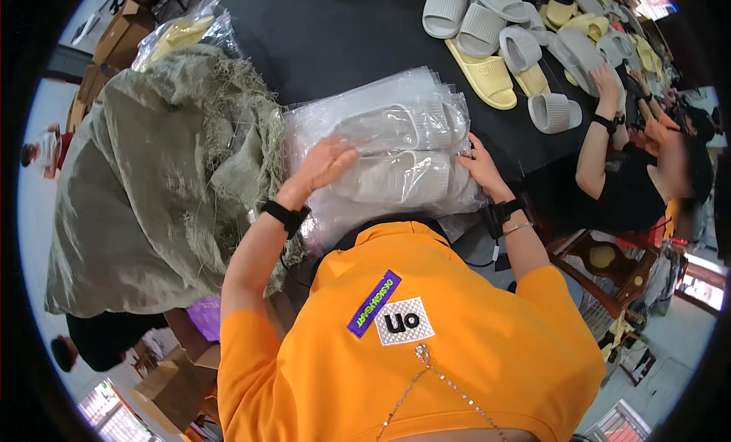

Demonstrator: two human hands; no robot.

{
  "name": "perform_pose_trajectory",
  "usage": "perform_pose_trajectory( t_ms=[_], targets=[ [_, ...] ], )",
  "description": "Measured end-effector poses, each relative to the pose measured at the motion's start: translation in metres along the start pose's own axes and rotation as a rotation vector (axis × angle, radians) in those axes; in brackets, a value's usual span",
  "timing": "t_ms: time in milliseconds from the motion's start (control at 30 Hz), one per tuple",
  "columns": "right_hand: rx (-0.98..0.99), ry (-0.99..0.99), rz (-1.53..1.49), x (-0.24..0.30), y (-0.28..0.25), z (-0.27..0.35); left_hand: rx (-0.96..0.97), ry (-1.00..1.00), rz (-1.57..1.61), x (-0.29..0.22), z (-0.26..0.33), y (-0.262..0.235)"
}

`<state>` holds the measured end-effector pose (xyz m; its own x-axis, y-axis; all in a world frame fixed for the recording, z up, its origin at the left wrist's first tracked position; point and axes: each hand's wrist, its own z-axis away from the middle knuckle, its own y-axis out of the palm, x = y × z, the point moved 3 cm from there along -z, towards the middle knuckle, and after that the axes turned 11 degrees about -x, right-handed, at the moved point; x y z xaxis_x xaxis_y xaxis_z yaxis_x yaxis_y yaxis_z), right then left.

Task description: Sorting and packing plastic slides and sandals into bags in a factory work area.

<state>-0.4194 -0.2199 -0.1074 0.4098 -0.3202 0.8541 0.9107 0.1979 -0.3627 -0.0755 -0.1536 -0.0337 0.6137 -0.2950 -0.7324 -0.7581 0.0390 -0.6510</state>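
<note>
A pair of light grey slide slippers (392, 175) lies side by side inside a clear plastic bag (460, 111). Beneath it is a stack of flat clear plastic bags (308, 122) on the dark table. My left hand (329, 162) rests on the bag's left part, fingers stretched out over the toe side of the slippers. At the bag's right end, my right hand (484, 170) grips the plastic edge with thumb and fingers; some of its fingers are hidden. Both wrists wear black bands.
A large grey-green woven sack (160, 175) bulges at the left, against the bag stack. Loose grey slippers (553, 112) and yellow slippers (487, 80) cover the table's far right. There a co-worker's hand (607, 82) touches a grey slipper. A wooden chair (609, 271) stands at right.
</note>
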Motion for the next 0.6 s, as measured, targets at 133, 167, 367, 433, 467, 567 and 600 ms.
perform_pose_trajectory(
  t_ms=[133,167,367,433,467,567,600],
  targets=[
    [-0.007,0.063,-0.087,0.003,0.002,-0.001,0.081,0.169,-0.381,0.001,0.006,0.018],
    [-0.001,0.102,-0.136,0.006,0.001,0.001,0.094,0.166,-0.412,0.013,0.010,0.022],
    [-0.003,0.202,-0.156,0.003,-0.001,-0.002,0.022,0.250,-0.281,0.011,-0.008,0.042],
    [-0.002,0.208,-0.234,0.010,0.007,-0.001,-0.029,0.256,-0.198,0.005,-0.020,0.064],
    [-0.004,0.211,-0.277,0.013,0.014,-0.001,-0.025,0.227,-0.287,0.002,-0.024,0.072],
    [-0.073,0.134,-0.155,0.007,0.018,-0.009,-0.091,0.185,-0.397,-0.006,-0.032,0.085],
    [-0.092,0.095,-0.085,0.002,0.017,-0.013,-0.072,0.142,-0.395,-0.005,-0.032,0.083]
  ],
)
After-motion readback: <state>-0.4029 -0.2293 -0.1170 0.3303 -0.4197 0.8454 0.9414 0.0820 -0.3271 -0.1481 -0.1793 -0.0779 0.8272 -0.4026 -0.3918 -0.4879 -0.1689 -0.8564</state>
